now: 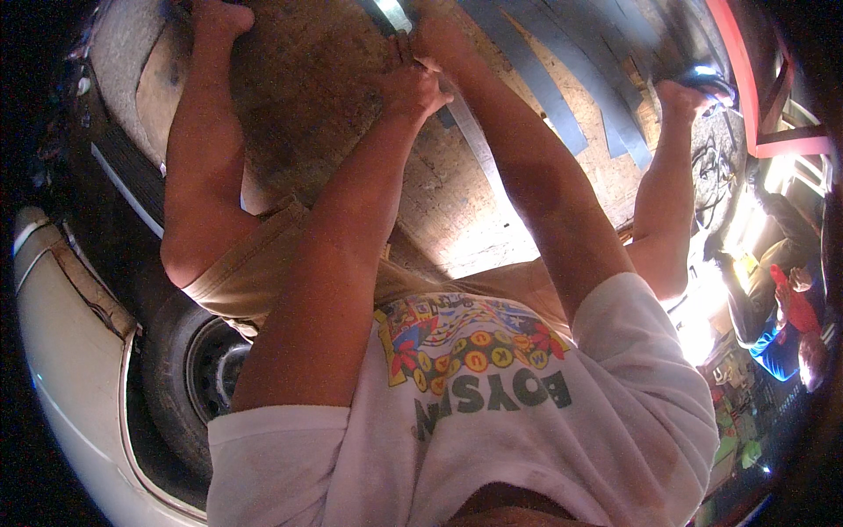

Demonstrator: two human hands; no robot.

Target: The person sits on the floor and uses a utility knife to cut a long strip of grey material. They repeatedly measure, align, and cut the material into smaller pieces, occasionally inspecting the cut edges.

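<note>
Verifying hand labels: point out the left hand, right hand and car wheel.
left hand [411, 88]: head view, knuckles.
right hand [442, 42]: head view, back of hand.
car wheel [215, 371]: head view, dark steel rim.

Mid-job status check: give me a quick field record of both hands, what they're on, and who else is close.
left hand: fisted against the metal strip
right hand: just beyond it on the same strip; grip unclear
surface: rusty brown panel
co-worker: tan shirt, arms raised either side of the person's own
lower left: tyre, white car body
</note>
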